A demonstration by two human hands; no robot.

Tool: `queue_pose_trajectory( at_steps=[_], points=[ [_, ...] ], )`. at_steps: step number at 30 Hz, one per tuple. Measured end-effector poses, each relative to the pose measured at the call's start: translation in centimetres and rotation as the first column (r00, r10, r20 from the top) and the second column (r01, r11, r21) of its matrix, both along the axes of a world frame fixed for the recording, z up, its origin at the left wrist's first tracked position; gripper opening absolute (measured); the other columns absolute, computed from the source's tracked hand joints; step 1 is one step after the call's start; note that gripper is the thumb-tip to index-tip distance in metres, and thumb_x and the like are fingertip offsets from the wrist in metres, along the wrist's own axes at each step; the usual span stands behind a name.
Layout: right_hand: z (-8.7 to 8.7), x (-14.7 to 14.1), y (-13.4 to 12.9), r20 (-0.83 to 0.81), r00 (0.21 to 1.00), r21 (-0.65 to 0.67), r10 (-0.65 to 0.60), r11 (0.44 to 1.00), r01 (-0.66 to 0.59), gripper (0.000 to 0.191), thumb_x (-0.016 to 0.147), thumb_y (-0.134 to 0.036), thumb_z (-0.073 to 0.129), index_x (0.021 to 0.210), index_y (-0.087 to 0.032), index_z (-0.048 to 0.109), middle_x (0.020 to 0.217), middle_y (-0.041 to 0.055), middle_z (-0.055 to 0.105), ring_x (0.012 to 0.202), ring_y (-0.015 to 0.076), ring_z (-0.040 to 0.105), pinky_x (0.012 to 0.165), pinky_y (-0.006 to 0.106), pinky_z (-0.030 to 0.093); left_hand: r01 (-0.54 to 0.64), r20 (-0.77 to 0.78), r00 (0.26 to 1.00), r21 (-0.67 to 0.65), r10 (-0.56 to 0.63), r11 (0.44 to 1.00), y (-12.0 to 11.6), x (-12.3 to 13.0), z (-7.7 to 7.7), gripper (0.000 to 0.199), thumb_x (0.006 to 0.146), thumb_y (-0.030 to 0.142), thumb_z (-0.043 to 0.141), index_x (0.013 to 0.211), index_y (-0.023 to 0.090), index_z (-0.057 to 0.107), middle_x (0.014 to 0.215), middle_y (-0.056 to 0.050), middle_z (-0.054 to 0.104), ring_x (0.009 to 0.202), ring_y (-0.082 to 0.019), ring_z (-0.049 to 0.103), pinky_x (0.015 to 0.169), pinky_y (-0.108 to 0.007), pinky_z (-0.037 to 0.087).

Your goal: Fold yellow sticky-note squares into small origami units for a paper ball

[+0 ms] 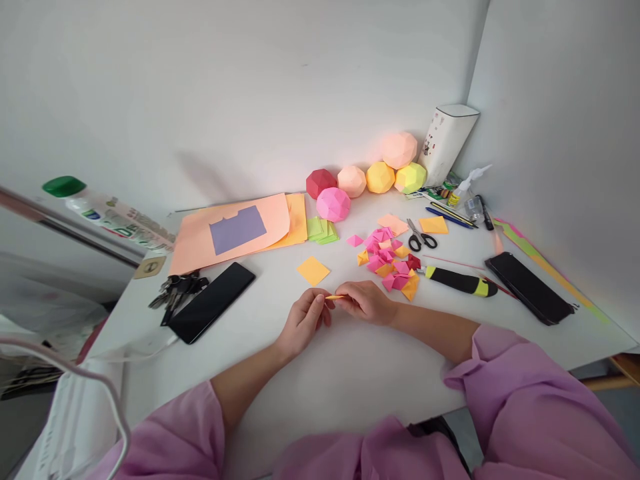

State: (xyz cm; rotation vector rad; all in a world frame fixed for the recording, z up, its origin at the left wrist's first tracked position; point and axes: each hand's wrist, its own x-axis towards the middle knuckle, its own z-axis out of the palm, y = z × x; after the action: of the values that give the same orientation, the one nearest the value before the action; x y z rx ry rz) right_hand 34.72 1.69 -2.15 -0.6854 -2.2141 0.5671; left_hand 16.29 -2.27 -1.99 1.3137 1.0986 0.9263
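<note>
Between my two hands is a small folded piece of orange paper [334, 297], seen almost edge-on above the table. My left hand [306, 316] pinches its left end between thumb and finger. The fingers of my right hand [367, 302] are closed on its right end. A flat orange paper square [313, 271] lies just beyond my left hand. Past my right hand is a pile of folded paper pieces [387, 257] in pink, orange and red. Black-handled scissors [423, 239] rest behind that pile, with an orange paper sheet [434, 225] beside them.
Faceted paper balls [351, 181] line the wall near a white box [449, 143]. Right: a cutter knife [460, 281] and black case [530, 287]. Left: a phone [213, 303], keys [179, 292], a tilted bottle [107, 210] and peach paper sheets [193, 243]. Green paper squares [323, 230] lie mid-table.
</note>
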Motion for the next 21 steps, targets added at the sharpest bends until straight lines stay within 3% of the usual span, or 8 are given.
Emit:
queue_pose_trajectory(
  at_steps=[9, 21],
  points=[
    [-0.12, -0.02, 0.12, 0.036, 0.999, -0.047, -0.003, 0.999, 0.004, 0.017, 0.091, -0.03, 0.046, 0.081, -0.018, 0.054, 0.067, 0.0022, 0.063, 0.058, 0.0122, 0.054, 0.054, 0.022, 0.04, 0.004, -0.045, 0.999, 0.024, -0.003, 1.0, 0.04, -0.02, 0.4, 0.037, 0.087, 0.05, 0.046, 0.078, 0.017, 0.057, 0.055, 0.001, 0.056, 0.048, -0.01, 0.044, 0.05, -0.023, 0.036],
    [0.09, -0.08, 0.14, -0.034, 0.998, -0.06, 0.055, 0.997, -0.057, 0.018, 0.094, -0.027, 0.041, 0.089, -0.018, 0.056, 0.081, 0.0058, 0.066, 0.072, 0.0129, 0.061, 0.061, 0.022, 0.046, -0.032, -0.021, 0.999, -0.008, 0.031, 0.999, 0.05, 0.08, 0.26, 0.037, 0.087, 0.052, 0.045, 0.081, 0.017, 0.057, 0.055, 0.001, 0.055, 0.048, -0.01, 0.045, 0.049, -0.023, 0.036]
  ],
)
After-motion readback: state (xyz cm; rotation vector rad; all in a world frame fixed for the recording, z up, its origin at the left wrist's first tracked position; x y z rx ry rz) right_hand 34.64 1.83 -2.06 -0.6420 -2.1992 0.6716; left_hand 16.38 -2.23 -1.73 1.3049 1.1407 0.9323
